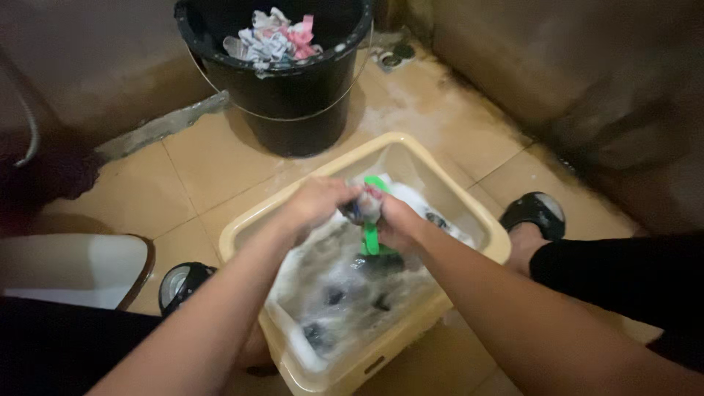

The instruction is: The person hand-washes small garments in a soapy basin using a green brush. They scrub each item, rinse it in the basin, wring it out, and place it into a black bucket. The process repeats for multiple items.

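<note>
At the far left a white curved object (pixel 70 268) with a dark rim sits low on the tiled floor (pixel 183 183), and just right of it a dark sandal (pixel 183 282) shows beside the person's left forearm. Above and further right stands a black bucket (pixel 293 110) with a wire handle, holding a wad of wrung cloth in white, grey and pink (pixel 271 37). In front of it lies a cream rectangular plastic basin (pixel 242 231), full of soapy water and foam with dark laundry (pixel 345 297) partly sunk in it. Over the basin's middle the left hand (pixel 315 202) is clenched on a bunched wet garment (pixel 364 207), and the right hand (pixel 400 224) grips the same garment from the other side, the two hands touching; a bright green piece of cloth (pixel 372 235) hangs from between them towards the suds. The garment is held just above the water. To the right of the basin a foot in a second dark sandal (pixel 535 213) rests on the wet tiles.
</note>
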